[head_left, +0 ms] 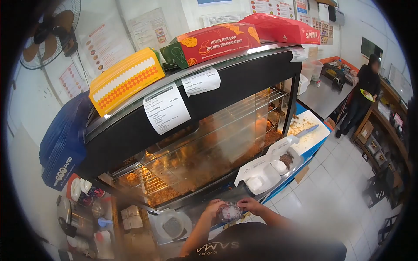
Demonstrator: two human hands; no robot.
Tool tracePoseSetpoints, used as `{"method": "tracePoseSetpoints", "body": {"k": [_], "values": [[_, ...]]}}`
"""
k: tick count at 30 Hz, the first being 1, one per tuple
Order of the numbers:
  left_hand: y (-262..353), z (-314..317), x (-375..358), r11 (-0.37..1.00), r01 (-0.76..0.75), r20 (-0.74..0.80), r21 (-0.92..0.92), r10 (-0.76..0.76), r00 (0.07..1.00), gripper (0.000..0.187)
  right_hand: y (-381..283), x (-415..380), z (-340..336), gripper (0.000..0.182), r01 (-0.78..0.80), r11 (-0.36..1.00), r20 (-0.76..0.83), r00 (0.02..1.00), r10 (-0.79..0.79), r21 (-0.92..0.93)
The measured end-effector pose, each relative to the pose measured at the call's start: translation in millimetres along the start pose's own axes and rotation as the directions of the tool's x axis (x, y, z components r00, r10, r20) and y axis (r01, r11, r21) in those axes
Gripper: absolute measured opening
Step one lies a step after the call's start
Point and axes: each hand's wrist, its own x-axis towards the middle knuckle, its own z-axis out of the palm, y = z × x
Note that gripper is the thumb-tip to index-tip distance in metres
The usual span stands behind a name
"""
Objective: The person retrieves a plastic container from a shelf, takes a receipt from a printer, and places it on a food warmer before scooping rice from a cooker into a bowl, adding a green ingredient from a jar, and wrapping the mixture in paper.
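Note:
In the head view, my left hand (213, 208) and my right hand (251, 205) grip opposite sides of a small clear plastic container (230, 212) with something white in it. The fingers of both hands are closed on its rim. Just beyond my right hand lies an opened white takeaway box (261, 177); it holds white mounds and a dark brown piece of food. To the left of my left hand stands a whitish translucent tub (173, 226). Behind my hands rises a glass-fronted warming cabinet (204, 152) with fried food on its racks.
Folded yellow (126, 80), red (217, 43) and blue cartons (65, 143) line the cabinet top, with order slips (166, 108) hanging below. A knife (307, 131) rests on a white cutting board (311, 126). A large pot (74, 217) stands lower left. Another person (365, 93) holds a plate at right.

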Motion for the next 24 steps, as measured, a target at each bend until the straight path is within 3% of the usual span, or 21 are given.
{"method": "tracePoseSetpoints", "body": {"k": [5,9,14,17,18,20,24], "values": [[7.4,5.3,-11.9,0.996,-0.022,0.061,-0.082,0.027,0.998,0.014,1.1,-1.5,-0.7,0.016,0.002,1.000,-0.070,0.998,-0.004,-0.019],[18.5,10.5,-23.7,1.000,0.022,0.055,0.019,-0.023,0.998,0.023,11.0,0.8,-6.9,0.016,0.045,0.996,-0.006,0.999,-0.046,-0.078],[2.9,-21.7,-0.3,0.991,0.120,0.190,0.063,-0.130,0.973,0.027,12.1,-1.0,-14.6,0.018,-0.008,0.997,0.159,0.987,0.020,-0.076],[0.3,-24.1,0.5,0.989,0.136,0.235,0.056,-0.145,0.961,0.029,12.1,0.3,-13.8,0.021,-0.093,0.991,0.172,0.979,0.109,-0.101],[-0.1,-24.0,-0.9,0.989,0.139,0.247,0.054,-0.148,0.958,0.030,11.6,1.7,-14.3,0.022,-0.042,0.982,0.156,0.985,0.071,-0.185],[2.7,-17.2,-8.5,0.991,0.110,0.195,0.078,-0.123,0.973,0.031,12.6,7.3,-17.7,0.023,0.055,0.935,0.132,0.991,-0.009,-0.349],[22.8,3.2,-33.9,0.966,0.060,0.121,0.253,-0.093,0.988,0.027,12.9,6.5,-20.0,0.024,0.045,0.934,0.076,0.997,-0.020,-0.353]]}}
